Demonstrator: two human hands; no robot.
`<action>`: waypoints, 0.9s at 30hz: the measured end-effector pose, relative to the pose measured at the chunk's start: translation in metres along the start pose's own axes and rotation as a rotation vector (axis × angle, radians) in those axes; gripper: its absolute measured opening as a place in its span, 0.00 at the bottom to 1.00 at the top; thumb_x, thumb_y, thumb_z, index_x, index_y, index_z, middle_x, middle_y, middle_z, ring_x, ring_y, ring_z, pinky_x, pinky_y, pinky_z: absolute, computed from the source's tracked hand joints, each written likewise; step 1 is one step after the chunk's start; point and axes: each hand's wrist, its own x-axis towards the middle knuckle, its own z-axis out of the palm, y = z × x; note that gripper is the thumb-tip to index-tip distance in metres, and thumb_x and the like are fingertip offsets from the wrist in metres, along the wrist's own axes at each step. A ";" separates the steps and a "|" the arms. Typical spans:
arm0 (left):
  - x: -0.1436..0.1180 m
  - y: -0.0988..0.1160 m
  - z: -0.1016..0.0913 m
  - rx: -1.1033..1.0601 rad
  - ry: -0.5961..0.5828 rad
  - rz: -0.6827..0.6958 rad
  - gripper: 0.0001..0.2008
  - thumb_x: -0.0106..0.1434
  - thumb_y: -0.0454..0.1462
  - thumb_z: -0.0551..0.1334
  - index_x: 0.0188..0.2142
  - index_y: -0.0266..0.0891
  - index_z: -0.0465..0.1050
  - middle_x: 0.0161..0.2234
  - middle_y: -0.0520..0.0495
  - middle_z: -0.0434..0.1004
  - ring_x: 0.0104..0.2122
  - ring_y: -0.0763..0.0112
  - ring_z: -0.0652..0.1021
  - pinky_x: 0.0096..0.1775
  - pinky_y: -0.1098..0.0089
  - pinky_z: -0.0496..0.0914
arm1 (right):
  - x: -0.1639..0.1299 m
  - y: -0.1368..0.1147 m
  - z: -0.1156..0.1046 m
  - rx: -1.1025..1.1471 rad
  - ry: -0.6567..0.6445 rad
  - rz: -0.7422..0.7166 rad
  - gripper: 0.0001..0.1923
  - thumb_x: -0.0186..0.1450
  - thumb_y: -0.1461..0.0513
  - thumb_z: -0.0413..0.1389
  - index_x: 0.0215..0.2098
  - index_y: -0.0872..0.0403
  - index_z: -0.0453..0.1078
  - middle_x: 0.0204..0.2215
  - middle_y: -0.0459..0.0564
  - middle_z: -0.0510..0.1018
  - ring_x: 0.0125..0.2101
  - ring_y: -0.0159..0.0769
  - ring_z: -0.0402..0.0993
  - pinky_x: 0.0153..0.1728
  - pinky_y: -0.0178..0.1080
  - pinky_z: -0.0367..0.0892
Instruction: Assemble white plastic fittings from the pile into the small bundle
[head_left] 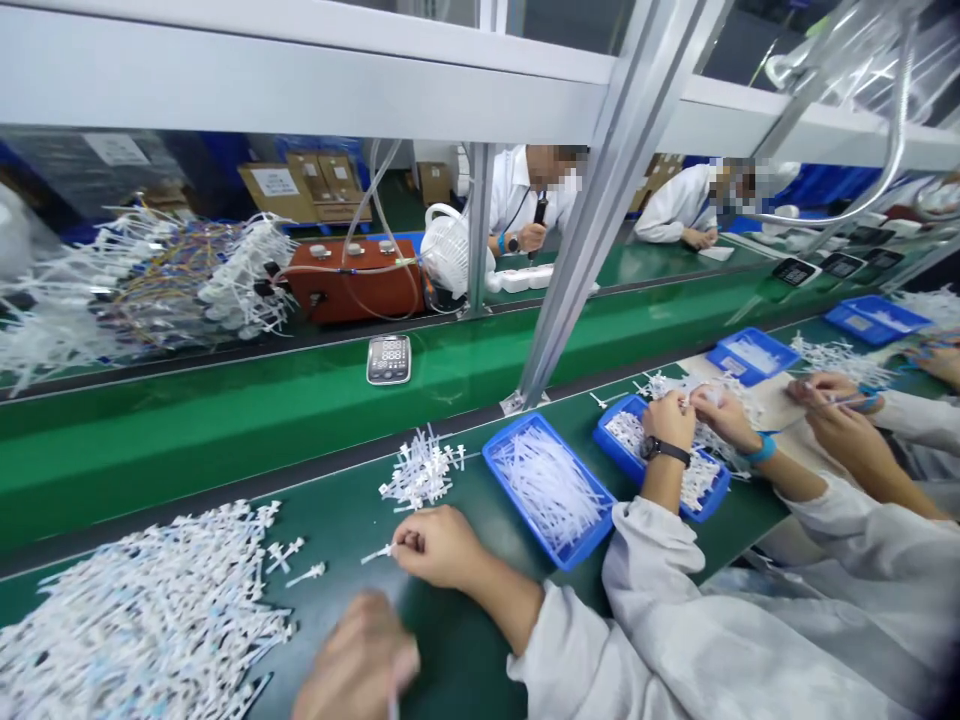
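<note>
My right hand [442, 545] is closed in a pinch on a small white plastic piece with a thin tail [379, 553], which points left. Lower down, my left hand [356, 660] is smeared by motion. A pale sliver shows by its fingers, but I cannot tell whether it holds it. Left of my hands spreads a big heap of white strip-tailed pieces [150, 610], and a loose piece [307, 574] lies beside it. Beyond my right hand is a smaller pile of such pieces [424, 470]. A blue tray [489, 450] full of thin translucent white strips stands to the right.
On the right, a co-worker's hands [667, 420] work over another blue tray [724, 490] of small white parts. A metal post [577, 220] rises from the bench edge. A digital display device [388, 360] lies on the green belt [300, 400] behind.
</note>
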 end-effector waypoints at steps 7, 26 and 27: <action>-0.178 -0.128 -0.054 0.242 0.149 -0.416 0.16 0.70 0.38 0.50 0.54 0.45 0.70 0.40 0.45 0.75 0.40 0.68 0.77 0.40 0.70 0.74 | 0.000 0.002 0.000 -0.068 0.018 -0.012 0.06 0.62 0.63 0.56 0.35 0.52 0.75 0.27 0.44 0.76 0.28 0.28 0.71 0.33 0.29 0.60; -0.179 -0.161 -0.030 0.226 0.112 -0.532 0.12 0.69 0.41 0.55 0.44 0.45 0.77 0.39 0.49 0.78 0.39 0.70 0.78 0.42 0.70 0.73 | 0.004 0.006 0.002 -0.158 -0.037 0.036 0.06 0.62 0.62 0.57 0.35 0.51 0.75 0.27 0.43 0.75 0.28 0.28 0.69 0.31 0.30 0.57; -0.179 -0.161 -0.030 0.228 0.108 -0.534 0.12 0.69 0.41 0.55 0.44 0.45 0.77 0.39 0.49 0.78 0.40 0.70 0.78 0.42 0.70 0.72 | 0.004 0.006 0.002 -0.149 -0.034 0.036 0.05 0.62 0.62 0.56 0.35 0.51 0.75 0.27 0.43 0.75 0.27 0.28 0.69 0.31 0.30 0.57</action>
